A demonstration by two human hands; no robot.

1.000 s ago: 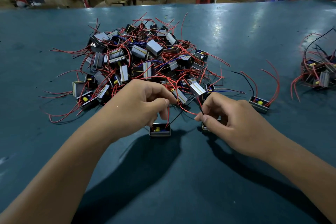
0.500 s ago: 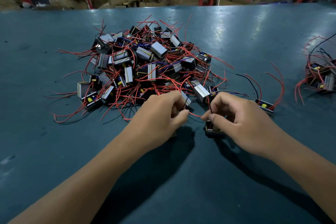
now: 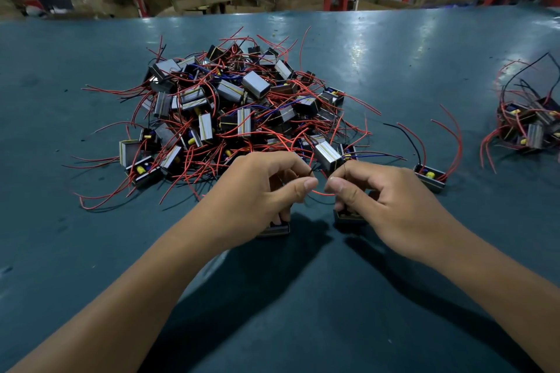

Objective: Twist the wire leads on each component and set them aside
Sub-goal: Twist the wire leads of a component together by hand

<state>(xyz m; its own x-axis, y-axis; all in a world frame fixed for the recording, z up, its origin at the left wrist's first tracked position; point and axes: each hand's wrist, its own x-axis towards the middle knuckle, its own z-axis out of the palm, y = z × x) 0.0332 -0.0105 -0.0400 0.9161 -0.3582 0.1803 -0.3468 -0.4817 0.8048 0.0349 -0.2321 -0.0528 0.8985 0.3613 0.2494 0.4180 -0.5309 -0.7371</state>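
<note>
Two small black box-shaped components sit on the dark teal surface near the person, one under the left hand point(image 3: 260, 188) at point(image 3: 274, 228), one under the right hand point(image 3: 391, 197) at point(image 3: 348, 216), just this side of the large tangled pile of like parts point(image 3: 242, 112). Each grip is narrow, thumb and forefinger pinching thin red and black wire leads point(image 3: 322, 193). Judged light and rigid in the body; leads look soft, springy and kink-prone, best pinched near their free ends

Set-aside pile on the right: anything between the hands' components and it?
One lone component sits on the table between the right hand and the set-aside pile; otherwise nothing visible.
</note>
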